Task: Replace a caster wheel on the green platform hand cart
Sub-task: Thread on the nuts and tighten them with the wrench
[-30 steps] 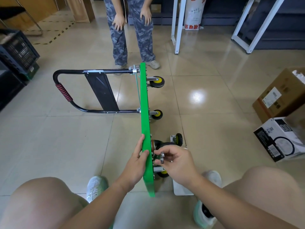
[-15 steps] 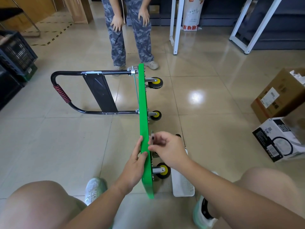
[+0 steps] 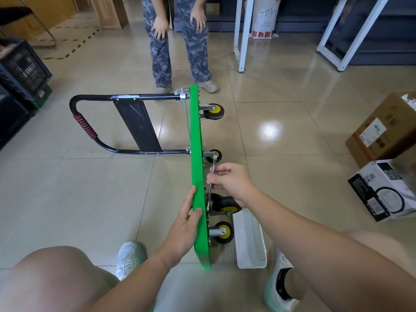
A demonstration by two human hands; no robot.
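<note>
Crouched on the tiled floor, a person works on the green platform hand cart [image 3: 195, 143], which stands tipped on its long edge with its handle [image 3: 90, 129] lying out to the left and its wheels facing right. The left hand [image 3: 183, 224] clasps the deck's near rim, while the right hand [image 3: 231, 180] pinches a slim wrench [image 3: 212, 170] against the underside, just beyond the near caster wheel [image 3: 225, 204]. The stiff deck looks light but tippy on edge, so the rim seems the place to steady it, and the small, hard caster is best taken by its bracket.
</note>
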